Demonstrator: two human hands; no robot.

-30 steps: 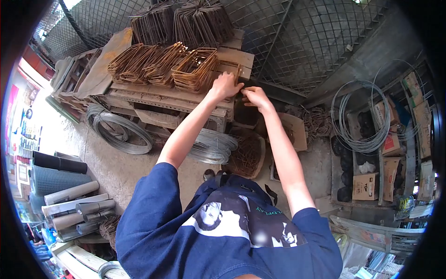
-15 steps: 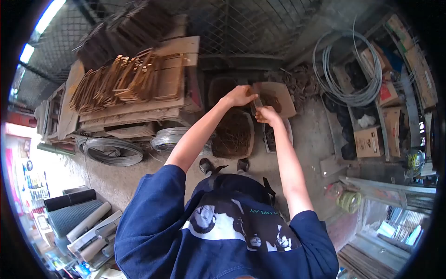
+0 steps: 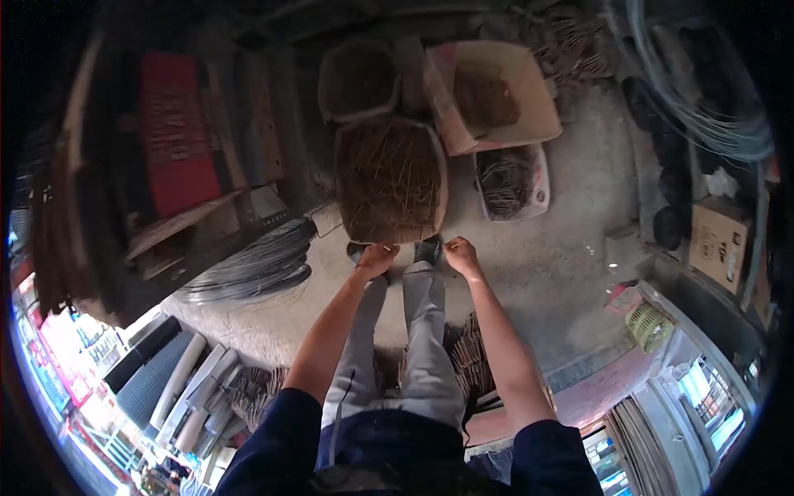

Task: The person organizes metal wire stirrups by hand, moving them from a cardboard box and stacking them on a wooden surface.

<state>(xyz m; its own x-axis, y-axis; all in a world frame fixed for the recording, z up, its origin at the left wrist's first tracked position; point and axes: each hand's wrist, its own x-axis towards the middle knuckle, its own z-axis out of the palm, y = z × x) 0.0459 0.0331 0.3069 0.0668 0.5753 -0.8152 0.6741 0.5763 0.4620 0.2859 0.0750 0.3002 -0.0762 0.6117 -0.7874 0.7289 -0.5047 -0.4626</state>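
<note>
My left hand [image 3: 376,259] is closed, its fingers curled close to the near edge of a bin [image 3: 444,186] full of thin rusty wire pieces [image 3: 389,182]. A little to the right, my right hand [image 3: 462,255] is also closed, fingers pinched together above the floor. Whatever either hand holds, if anything, is too small to make out. The hands are apart, over my shoes [image 3: 428,250]. Right of the bin stands a smaller white box [image 3: 539,194] with dark metal pieces. Behind it is an open cardboard box [image 3: 529,124] with brown contents.
Another bin [image 3: 331,87] stands farther back. Coiled grey wire [image 3: 256,269] lies to the left under a bench, near a red panel [image 3: 178,132]. On the right are more wire coils [image 3: 703,107], a cardboard carton [image 3: 718,244] and a yellow-green basket [image 3: 648,325]. Rolls [image 3: 149,364] lie lower left.
My view has tilted down toward the floor. My hands have come back toward my body from over the boxes and moved apart, now in front of the wire bin.
</note>
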